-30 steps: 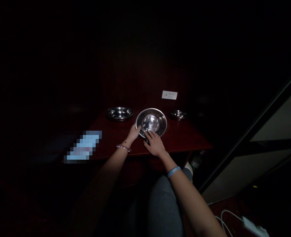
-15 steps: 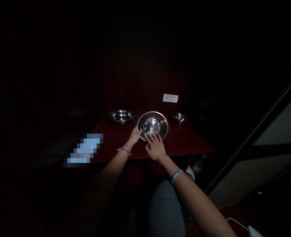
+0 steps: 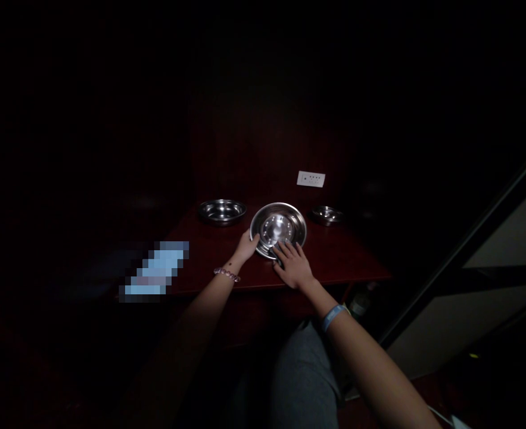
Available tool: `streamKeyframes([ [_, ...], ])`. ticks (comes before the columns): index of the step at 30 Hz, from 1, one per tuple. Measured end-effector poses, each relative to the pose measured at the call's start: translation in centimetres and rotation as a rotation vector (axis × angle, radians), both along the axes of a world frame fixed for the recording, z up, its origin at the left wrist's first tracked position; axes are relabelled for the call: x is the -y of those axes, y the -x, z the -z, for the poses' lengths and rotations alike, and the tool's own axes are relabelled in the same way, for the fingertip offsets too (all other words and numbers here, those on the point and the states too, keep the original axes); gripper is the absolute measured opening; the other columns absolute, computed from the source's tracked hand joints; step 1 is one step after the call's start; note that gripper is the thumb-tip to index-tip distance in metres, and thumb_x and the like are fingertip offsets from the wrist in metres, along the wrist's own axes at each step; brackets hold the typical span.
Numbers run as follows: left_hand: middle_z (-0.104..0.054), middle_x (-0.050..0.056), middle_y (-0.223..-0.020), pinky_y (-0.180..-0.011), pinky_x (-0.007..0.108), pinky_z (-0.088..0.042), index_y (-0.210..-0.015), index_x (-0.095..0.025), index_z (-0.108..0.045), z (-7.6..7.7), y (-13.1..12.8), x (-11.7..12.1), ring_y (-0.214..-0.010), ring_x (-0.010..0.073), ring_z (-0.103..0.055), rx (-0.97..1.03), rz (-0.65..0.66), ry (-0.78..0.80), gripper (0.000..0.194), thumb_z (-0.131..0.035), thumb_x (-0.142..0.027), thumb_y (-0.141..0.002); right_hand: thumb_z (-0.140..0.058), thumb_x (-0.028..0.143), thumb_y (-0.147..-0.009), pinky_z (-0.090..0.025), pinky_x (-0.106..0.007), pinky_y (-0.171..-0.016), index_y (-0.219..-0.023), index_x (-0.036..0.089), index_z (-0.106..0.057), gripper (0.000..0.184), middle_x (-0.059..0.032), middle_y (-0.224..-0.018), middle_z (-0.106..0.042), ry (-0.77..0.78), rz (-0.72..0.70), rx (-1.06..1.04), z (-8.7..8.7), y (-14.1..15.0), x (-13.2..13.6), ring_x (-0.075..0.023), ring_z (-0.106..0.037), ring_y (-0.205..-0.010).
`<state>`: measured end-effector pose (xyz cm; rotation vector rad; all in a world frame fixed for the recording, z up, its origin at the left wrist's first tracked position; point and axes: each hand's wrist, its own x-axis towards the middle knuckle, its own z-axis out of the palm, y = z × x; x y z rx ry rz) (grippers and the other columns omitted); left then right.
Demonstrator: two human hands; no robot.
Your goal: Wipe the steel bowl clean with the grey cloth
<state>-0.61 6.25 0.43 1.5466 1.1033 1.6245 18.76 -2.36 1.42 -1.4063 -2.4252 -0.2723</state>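
A shiny stainless steel bowl (image 3: 278, 229) is tilted up over the tabletop, its inside facing me. My left hand (image 3: 246, 245) grips the bowl's left rim, thumb on the inner side. Against the lower right of the bowl lies my right hand (image 3: 293, 265), fingers spread and reaching over the rim onto the inner wall. Something dark shows under those fingers; whether it is a cloth or a shadow I cannot tell. Behind to the left stands a wide, shallow steel bowl (image 3: 222, 212). A smaller steel dish (image 3: 327, 215) sits at the back right.
The dark red table (image 3: 334, 256) ends at a front edge below my wrists. A white socket plate (image 3: 311, 179) is on the back wall. At the left lies a blurred light-blue patch (image 3: 158, 268). A bottle (image 3: 360, 304) stands below the table at right.
My right hand has slid a little to the right along the bowl's lower rim. The left hand keeps its hold. The whole view has shifted slightly.
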Motion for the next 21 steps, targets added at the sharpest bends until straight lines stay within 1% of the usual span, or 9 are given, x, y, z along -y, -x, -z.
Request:
streamKeyframes([
  [3, -0.072, 0.015, -0.116, -0.107, 0.047, -0.045, -0.109, -0.012, -0.066, 0.2, -0.1, -0.2, -0.112, 0.0282, -0.065, -0.001, -0.005, -0.022, 0.034, -0.063, -0.027, -0.078, -0.041, 0.044, -0.1, -0.008, -0.051, -0.125, -0.15, 0.021, -0.047, 0.055, -0.0081, -0.159, -0.038, -0.044, 0.034, -0.001, 0.1, -0.3, -0.3, -0.0257, -0.028, -0.151],
  [5, -0.073, 0.015, -0.116, -0.107, 0.048, -0.045, -0.109, -0.012, -0.067, 0.3, -0.2, -0.2, -0.112, 0.0284, -0.065, -0.004, -0.009, -0.028, 0.034, -0.063, -0.028, -0.079, -0.042, 0.044, -0.099, -0.005, -0.052, -0.125, -0.15, 0.019, -0.046, 0.057, -0.0099, -0.159, -0.038, -0.07, 0.063, -0.01, 0.2, -0.4, -0.3, -0.0262, -0.027, -0.151],
  [10, -0.072, 0.016, -0.116, -0.106, 0.047, -0.046, -0.112, -0.012, -0.066, 0.0, -0.4, 0.1, -0.111, 0.0284, -0.066, -0.015, 0.008, -0.042, 0.037, -0.063, -0.033, -0.082, -0.043, 0.044, -0.098, -0.003, -0.048, -0.126, -0.153, 0.013, -0.041, 0.063, -0.012, -0.163, -0.029, -0.119, 0.139, -0.045, 0.6, -0.2, -0.1, -0.0256, -0.02, -0.153],
  [14, -0.071, 0.016, -0.118, -0.106, 0.046, -0.047, -0.115, -0.012, -0.065, -0.4, -0.6, 0.6, -0.112, 0.0283, -0.066, -0.021, 0.018, -0.07, 0.039, -0.061, -0.035, -0.084, -0.042, 0.039, -0.098, -0.006, -0.048, -0.126, -0.154, 0.011, -0.038, 0.062, -0.0122, -0.165, -0.025, -0.124, 0.168, -0.059, 0.7, 0.0, 0.2, -0.0261, -0.017, -0.154],
  [17, -0.071, 0.017, -0.119, -0.107, 0.046, -0.046, -0.114, -0.012, -0.065, -0.5, -0.7, 0.8, -0.114, 0.0289, -0.065, -0.044, 0.001, -0.085, 0.037, -0.06, -0.032, -0.083, -0.041, 0.037, -0.099, -0.011, -0.048, -0.125, -0.153, 0.009, -0.039, 0.062, -0.014, -0.164, -0.024, -0.095, 0.167, -0.051, 0.8, 0.0, 0.2, -0.0277, -0.018, -0.154],
  [21, -0.073, 0.015, -0.111, -0.103, 0.046, -0.049, -0.107, -0.012, -0.068, -0.5, -0.6, 0.7, -0.105, 0.0285, -0.067, -0.072, -0.047, -0.045, 0.031, -0.058, -0.026, -0.081, -0.04, 0.037, -0.099, -0.017, -0.046, -0.124, -0.153, 0.011, -0.04, 0.059, -0.0132, -0.163, -0.028, -0.053, 0.149, -0.045, 0.8, 0.0, 0.1, -0.0278, -0.021, -0.153],
])
